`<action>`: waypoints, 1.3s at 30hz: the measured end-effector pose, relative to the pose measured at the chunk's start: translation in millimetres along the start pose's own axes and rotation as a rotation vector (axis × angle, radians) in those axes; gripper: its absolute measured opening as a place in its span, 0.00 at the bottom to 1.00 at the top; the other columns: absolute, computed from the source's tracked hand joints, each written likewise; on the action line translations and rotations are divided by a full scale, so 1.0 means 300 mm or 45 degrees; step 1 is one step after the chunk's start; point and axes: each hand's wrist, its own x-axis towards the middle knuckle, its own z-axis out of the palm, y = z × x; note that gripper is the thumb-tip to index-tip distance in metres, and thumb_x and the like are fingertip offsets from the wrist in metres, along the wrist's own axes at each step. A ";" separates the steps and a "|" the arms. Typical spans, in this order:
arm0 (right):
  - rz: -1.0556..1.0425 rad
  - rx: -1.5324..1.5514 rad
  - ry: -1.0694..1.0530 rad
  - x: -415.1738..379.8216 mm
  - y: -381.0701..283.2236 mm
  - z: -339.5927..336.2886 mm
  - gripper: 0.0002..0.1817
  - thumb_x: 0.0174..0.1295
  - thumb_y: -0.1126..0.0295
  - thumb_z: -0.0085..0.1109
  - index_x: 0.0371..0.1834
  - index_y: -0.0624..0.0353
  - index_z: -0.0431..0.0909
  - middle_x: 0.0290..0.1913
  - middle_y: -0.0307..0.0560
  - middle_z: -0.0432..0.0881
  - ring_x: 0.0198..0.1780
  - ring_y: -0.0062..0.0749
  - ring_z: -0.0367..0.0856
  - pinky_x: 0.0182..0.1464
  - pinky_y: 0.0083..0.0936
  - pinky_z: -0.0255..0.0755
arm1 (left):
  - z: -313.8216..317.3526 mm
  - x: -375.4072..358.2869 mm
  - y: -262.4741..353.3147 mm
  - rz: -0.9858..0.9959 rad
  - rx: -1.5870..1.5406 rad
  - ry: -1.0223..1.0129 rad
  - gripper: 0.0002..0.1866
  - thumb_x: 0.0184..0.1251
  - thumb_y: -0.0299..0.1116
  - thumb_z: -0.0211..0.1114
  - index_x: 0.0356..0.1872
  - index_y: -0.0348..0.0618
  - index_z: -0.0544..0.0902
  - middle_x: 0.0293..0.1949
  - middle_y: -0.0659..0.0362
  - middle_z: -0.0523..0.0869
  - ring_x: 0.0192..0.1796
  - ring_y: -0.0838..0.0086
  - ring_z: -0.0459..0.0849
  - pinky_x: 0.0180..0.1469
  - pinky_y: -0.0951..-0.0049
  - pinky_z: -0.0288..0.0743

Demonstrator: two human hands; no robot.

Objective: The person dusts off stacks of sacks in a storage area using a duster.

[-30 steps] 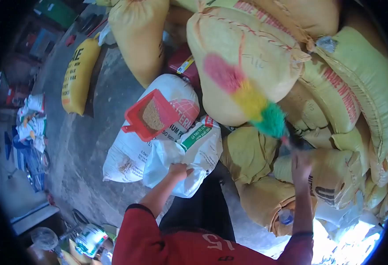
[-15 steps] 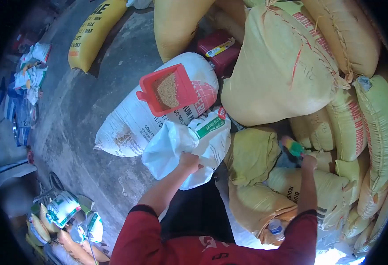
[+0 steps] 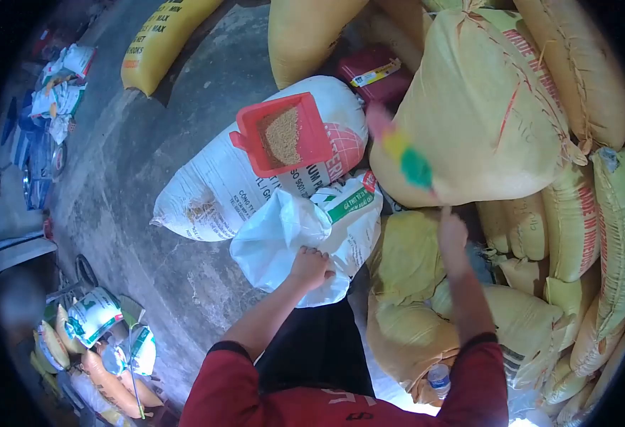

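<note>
My left hand [image 3: 312,267] is closed on the rim of an open white sack [image 3: 273,245] with a green label. Held in my right hand [image 3: 453,231] is a colourful duster [image 3: 413,165], pink, yellow and green, its head blurred against the large tan sack [image 3: 469,121]. A red plastic scoop [image 3: 316,128] with tan grains [image 3: 282,136] inside rests on a full white sack [image 3: 206,192] lying beyond the open one.
Stacked yellow sacks [image 3: 615,228] fill the right side. A dark red container [image 3: 375,75] stands behind the white sack. One yellow sack [image 3: 163,43] lies at the upper left, and more bags [image 3: 95,317] sit at the lower left. A bottle [image 3: 439,377] is near my right arm.
My right hand has moved up and to the left with the duster, from over the lower sacks to in front of the large tan sack. My left hand still grips the open sack.
</note>
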 end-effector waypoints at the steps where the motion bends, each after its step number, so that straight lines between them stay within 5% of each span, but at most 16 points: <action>1: -0.050 -0.019 -0.003 -0.029 0.022 0.146 0.17 0.65 0.63 0.33 0.49 0.59 0.68 0.37 0.54 0.78 0.40 0.48 0.79 0.37 0.42 0.74 | -0.010 -0.004 0.002 -0.004 -0.003 0.002 0.22 0.54 0.48 0.58 0.43 0.41 0.77 0.40 0.56 0.81 0.48 0.66 0.76 0.55 0.62 0.60; 3: 0.158 0.006 -0.563 -0.079 0.020 0.314 0.20 0.65 0.60 0.32 0.50 0.58 0.70 0.43 0.54 0.78 0.46 0.47 0.77 0.40 0.44 0.73 | -0.031 -0.007 -0.002 0.003 -0.015 -0.027 0.22 0.53 0.49 0.58 0.42 0.41 0.77 0.40 0.55 0.81 0.48 0.65 0.76 0.54 0.63 0.61; 7: 0.668 0.078 -0.712 -0.091 -0.004 0.255 0.22 0.65 0.58 0.31 0.50 0.57 0.73 0.45 0.53 0.78 0.47 0.46 0.78 0.42 0.45 0.73 | -0.006 -0.009 -0.027 0.011 -0.020 -0.003 0.22 0.53 0.49 0.59 0.41 0.41 0.77 0.39 0.56 0.81 0.47 0.65 0.76 0.54 0.63 0.61; 9: 0.247 0.039 -0.681 -0.039 0.009 0.162 0.21 0.65 0.57 0.32 0.47 0.59 0.71 0.41 0.55 0.79 0.43 0.49 0.79 0.41 0.44 0.73 | 0.018 -0.004 -0.021 0.016 -0.050 0.078 0.23 0.52 0.49 0.59 0.41 0.41 0.77 0.38 0.56 0.81 0.47 0.65 0.76 0.54 0.63 0.61; 10: 0.248 0.029 -0.680 -0.028 0.008 0.103 0.21 0.65 0.57 0.32 0.47 0.59 0.71 0.41 0.55 0.79 0.43 0.49 0.79 0.41 0.44 0.73 | 0.005 -0.007 -0.011 0.018 -0.060 0.081 0.23 0.52 0.49 0.59 0.41 0.41 0.77 0.38 0.56 0.81 0.47 0.65 0.76 0.54 0.63 0.61; 12: -0.160 0.138 -0.276 -0.002 -0.029 -0.024 0.19 0.66 0.57 0.32 0.42 0.61 0.69 0.36 0.59 0.78 0.39 0.53 0.78 0.39 0.45 0.72 | -0.028 -0.003 0.000 -0.033 -0.085 -0.058 0.23 0.52 0.49 0.59 0.42 0.41 0.77 0.41 0.54 0.81 0.49 0.65 0.76 0.54 0.62 0.61; 16: -0.112 0.371 -0.081 0.078 -0.198 -0.230 0.16 0.65 0.61 0.33 0.38 0.62 0.66 0.32 0.62 0.77 0.38 0.57 0.77 0.38 0.47 0.70 | -0.020 -0.001 0.014 -0.034 -0.078 0.010 0.24 0.51 0.49 0.60 0.42 0.40 0.77 0.40 0.54 0.81 0.49 0.65 0.76 0.54 0.62 0.61; 18: 0.190 0.608 -0.115 0.153 -0.255 -0.151 0.17 0.61 0.68 0.40 0.52 0.63 0.63 0.36 0.59 0.78 0.39 0.52 0.78 0.42 0.41 0.72 | -0.018 0.002 0.021 -0.036 -0.077 0.008 0.24 0.51 0.49 0.60 0.42 0.40 0.77 0.40 0.54 0.81 0.49 0.64 0.76 0.54 0.61 0.61; 22: 0.165 0.470 -0.365 0.165 -0.356 0.286 0.22 0.59 0.66 0.43 0.57 0.61 0.60 0.44 0.59 0.76 0.46 0.50 0.76 0.45 0.39 0.72 | 0.014 0.025 0.017 -0.025 -0.035 0.061 0.24 0.50 0.49 0.60 0.43 0.41 0.77 0.40 0.54 0.80 0.49 0.63 0.75 0.54 0.61 0.61; 24: 0.346 0.564 -0.713 0.095 -0.403 0.500 0.28 0.56 0.67 0.47 0.62 0.56 0.56 0.50 0.57 0.74 0.50 0.49 0.74 0.47 0.40 0.71 | -0.006 0.024 0.018 -0.048 -0.077 -0.006 0.24 0.51 0.49 0.60 0.44 0.43 0.77 0.41 0.54 0.80 0.50 0.63 0.75 0.54 0.61 0.61; 28: 0.345 0.482 -0.984 0.000 -0.289 0.582 0.25 0.55 0.68 0.49 0.60 0.48 0.65 0.51 0.53 0.75 0.51 0.46 0.74 0.48 0.45 0.69 | 0.013 0.027 0.019 0.048 -0.093 0.057 0.22 0.52 0.48 0.60 0.42 0.42 0.76 0.38 0.56 0.81 0.47 0.65 0.76 0.51 0.62 0.63; 31: 0.313 0.324 -1.178 0.037 -0.183 0.498 0.19 0.56 0.67 0.47 0.52 0.56 0.72 0.45 0.55 0.78 0.47 0.45 0.77 0.46 0.39 0.71 | 0.018 0.031 0.029 0.023 -0.073 0.071 0.22 0.52 0.48 0.60 0.42 0.42 0.76 0.38 0.55 0.80 0.47 0.65 0.76 0.52 0.62 0.63; 34: 0.162 0.764 -1.054 -0.006 -0.179 0.159 0.14 0.58 0.72 0.40 0.41 0.65 0.74 0.34 0.61 0.78 0.34 0.49 0.78 0.36 0.40 0.71 | -0.001 0.021 0.051 0.034 -0.047 0.099 0.22 0.52 0.48 0.61 0.42 0.42 0.76 0.38 0.55 0.80 0.48 0.64 0.75 0.53 0.62 0.62; 36: -0.192 0.818 -0.518 -0.001 -0.237 0.166 0.18 0.61 0.66 0.40 0.46 0.67 0.73 0.33 0.61 0.77 0.38 0.51 0.77 0.41 0.42 0.69 | 0.012 0.022 0.058 0.040 -0.040 0.080 0.22 0.52 0.48 0.61 0.42 0.42 0.76 0.38 0.55 0.80 0.49 0.64 0.75 0.53 0.61 0.62; 39: 0.003 0.977 -0.473 0.043 -0.306 0.077 0.21 0.62 0.60 0.40 0.45 0.67 0.73 0.39 0.62 0.77 0.47 0.52 0.74 0.48 0.41 0.66 | 0.024 0.035 0.078 0.029 -0.012 0.042 0.22 0.52 0.49 0.61 0.42 0.42 0.76 0.38 0.55 0.80 0.49 0.64 0.75 0.54 0.60 0.61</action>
